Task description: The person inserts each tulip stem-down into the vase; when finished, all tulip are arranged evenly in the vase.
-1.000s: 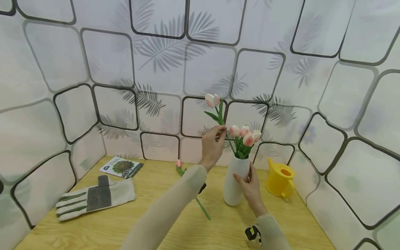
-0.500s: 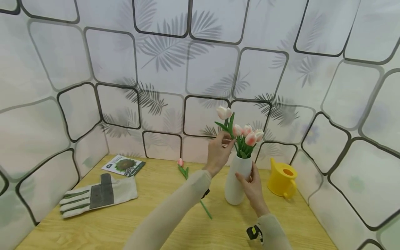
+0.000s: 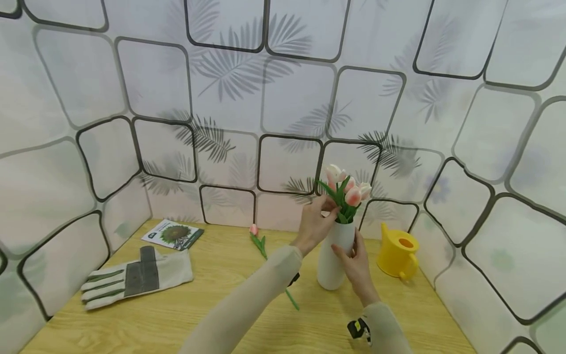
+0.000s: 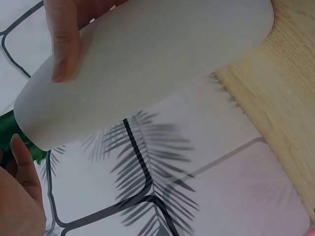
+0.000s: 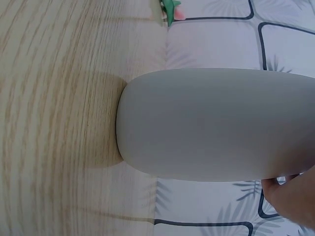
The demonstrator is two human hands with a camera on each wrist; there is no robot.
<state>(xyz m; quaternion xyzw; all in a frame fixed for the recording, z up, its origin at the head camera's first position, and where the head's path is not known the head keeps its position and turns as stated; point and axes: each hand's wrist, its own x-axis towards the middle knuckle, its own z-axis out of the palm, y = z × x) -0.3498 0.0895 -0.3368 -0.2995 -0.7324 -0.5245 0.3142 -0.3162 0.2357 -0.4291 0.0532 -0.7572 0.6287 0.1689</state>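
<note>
A white vase (image 3: 330, 260) stands upright on the wooden table, with several pink and white tulips (image 3: 353, 195) rising from its mouth. My left hand (image 3: 315, 221) is at the vase's mouth and pinches the green stem of a pale tulip (image 3: 334, 174), whose bloom sits among the others. Around the vase's right side my right hand (image 3: 357, 268) holds its upper body. In the left wrist view, the right thumb (image 4: 64, 54) lies along the vase (image 4: 147, 64), and green leaves (image 4: 9, 132) show by the left fingers. The lower end of the pinched stem is hidden.
Another tulip (image 3: 259, 242) lies on the table (image 3: 230, 275), partly behind my left sleeve. A yellow watering can (image 3: 393, 255) stands right of the vase. To the left are a white and grey glove (image 3: 141, 275) and a sunflower packet (image 3: 173, 235). Patterned walls (image 3: 230, 157) enclose the table.
My left hand has moved down and to the right with the tulip, bringing its bloom down from above the bunch to beside the others. My right hand still holds the vase.
</note>
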